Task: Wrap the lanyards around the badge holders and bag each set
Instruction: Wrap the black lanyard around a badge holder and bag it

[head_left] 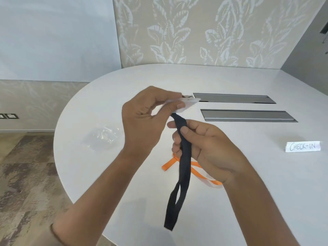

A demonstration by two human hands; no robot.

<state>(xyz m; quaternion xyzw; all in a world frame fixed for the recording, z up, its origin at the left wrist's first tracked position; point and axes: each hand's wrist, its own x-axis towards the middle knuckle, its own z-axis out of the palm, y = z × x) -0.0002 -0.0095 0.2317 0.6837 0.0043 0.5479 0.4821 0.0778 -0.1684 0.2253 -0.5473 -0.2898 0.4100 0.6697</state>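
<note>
My left hand (145, 114) pinches a clear badge holder (188, 102) above the white table (248, 174), thumb on top. A black lanyard (182, 166) hangs from the holder in a long doubled loop. My right hand (204, 146) grips that black strap just below the holder, fingers curled round it. An orange lanyard (198, 172) lies on the table under my right hand, partly hidden by it. Crumpled clear plastic bags (103, 136) lie on the table to the left.
Two grey recessed cable flaps (248, 115) sit in the table beyond my hands. A white paper label reading CHECK-IN (303, 146) lies at the right. The table's curved edge runs along the left, with patterned floor below.
</note>
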